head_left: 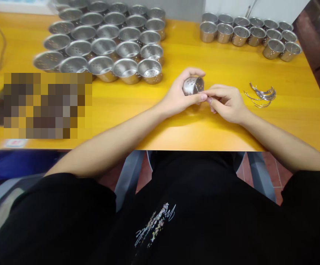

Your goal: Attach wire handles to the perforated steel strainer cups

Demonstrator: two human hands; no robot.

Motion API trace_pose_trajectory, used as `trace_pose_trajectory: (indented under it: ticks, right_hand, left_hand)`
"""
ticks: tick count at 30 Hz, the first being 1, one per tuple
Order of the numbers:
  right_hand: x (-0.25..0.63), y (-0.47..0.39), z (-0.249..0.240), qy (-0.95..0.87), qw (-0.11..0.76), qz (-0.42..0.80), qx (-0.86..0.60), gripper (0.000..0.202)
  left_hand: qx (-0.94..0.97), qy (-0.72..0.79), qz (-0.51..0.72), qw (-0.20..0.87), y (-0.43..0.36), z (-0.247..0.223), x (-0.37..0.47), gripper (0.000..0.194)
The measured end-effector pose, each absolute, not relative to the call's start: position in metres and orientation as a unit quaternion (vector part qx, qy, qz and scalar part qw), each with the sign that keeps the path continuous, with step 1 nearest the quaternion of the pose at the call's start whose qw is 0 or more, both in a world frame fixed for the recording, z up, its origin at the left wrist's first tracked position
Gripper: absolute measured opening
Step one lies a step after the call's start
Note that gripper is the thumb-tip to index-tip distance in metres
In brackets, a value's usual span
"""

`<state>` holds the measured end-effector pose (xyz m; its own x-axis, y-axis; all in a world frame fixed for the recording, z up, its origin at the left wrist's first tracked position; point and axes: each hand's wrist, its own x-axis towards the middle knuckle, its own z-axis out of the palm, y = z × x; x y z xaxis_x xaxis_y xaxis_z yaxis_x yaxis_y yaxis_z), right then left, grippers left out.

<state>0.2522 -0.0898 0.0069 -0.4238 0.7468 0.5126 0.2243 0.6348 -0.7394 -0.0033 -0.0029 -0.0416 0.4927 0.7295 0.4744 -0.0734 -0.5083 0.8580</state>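
My left hand point(176, 94) is wrapped round a small perforated metal cup point(189, 86), tilted so that its mouth faces right. At the cup's rim, my right hand point(227, 102) pinches with thumb and fingertips, touching my left thumb. A thin metal wire shows faintly in the cup's mouth and runs to those fingertips; its end is hidden by them. To the right of my right hand lies a small pile of curved metal wires point(264, 95) on the yellow table point(176, 136).
Rows of perforated metal cups point(126, 70) stand upright at the back left. A smaller group of such cups point(241, 35) stands at the back right, some with wires across them. A pixelated patch hides the left side; a cable point(3, 48) lies near it.
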Motion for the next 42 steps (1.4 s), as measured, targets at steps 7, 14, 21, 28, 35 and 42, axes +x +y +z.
trace_pose_trajectory:
  ticks: [7,14,21,28,35,42]
  right_hand:
    - [0.256,-0.094,0.009,-0.808,0.365,0.358,-0.291,0.027]
    - [0.253,-0.096,0.01,-0.844,0.317,0.313,-0.298,0.023]
    - [0.254,-0.096,0.01,-0.866,0.33,0.196,-0.321,0.024]
    - [0.252,-0.108,0.012,-0.886,0.237,0.023,-0.397,0.036]
    - [0.248,-0.109,0.013,-0.889,0.235,-0.046,-0.389,0.033]
    - [0.252,-0.106,0.008,-0.909,0.281,0.009,-0.309,0.037]
  left_hand:
    - [0.763,0.205,0.422,0.445,0.0,-0.043,-0.008,0.117]
    - [0.775,0.178,0.403,0.453,-0.01,-0.027,-0.007,0.103]
    - [0.737,0.191,0.405,0.507,-0.012,-0.027,-0.002,0.105]
    - [0.732,0.223,0.424,0.484,-0.013,-0.027,-0.002,0.104]
    - [0.738,0.233,0.434,0.461,-0.013,-0.028,0.0,0.101]
    - [0.727,0.231,0.444,0.47,-0.009,-0.035,-0.001,0.097]
